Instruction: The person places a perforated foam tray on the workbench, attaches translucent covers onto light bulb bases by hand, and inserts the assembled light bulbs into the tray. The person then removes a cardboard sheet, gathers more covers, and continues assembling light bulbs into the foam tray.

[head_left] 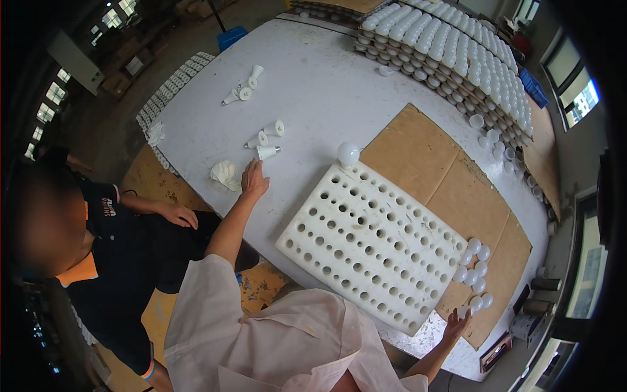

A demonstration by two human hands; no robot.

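Left hand [256,179]: grip released, fingers loosely spread, holding nothing that we can see. Fingertips sit right by the nearest white lamp base [266,152], which lies on its side on the pale surface [196,134]; we can't tell if they touch. Two more lamp bases [274,128] lie just beyond it, and another small group [245,93] farther off. Crumpled plastic bag [225,174] just left of this hand.

Right hand [456,325]: fingers at a white globe [462,311], near the right edge of the cardboard sheet [431,160]. We can't tell whether the grip is clenched on it or only touching. Other globes [481,268] cluster next to it, alongside the white holed board [358,258], which lies between our two hands, partly over the cardboard. A single ball-shaped globe [347,154] is at the board's far corner.

Far right: stacked layers of bulbs [444,46]. On our left, a co-worker [124,261] in a dark, orange-collared shirt, hand [179,214] by the lap.
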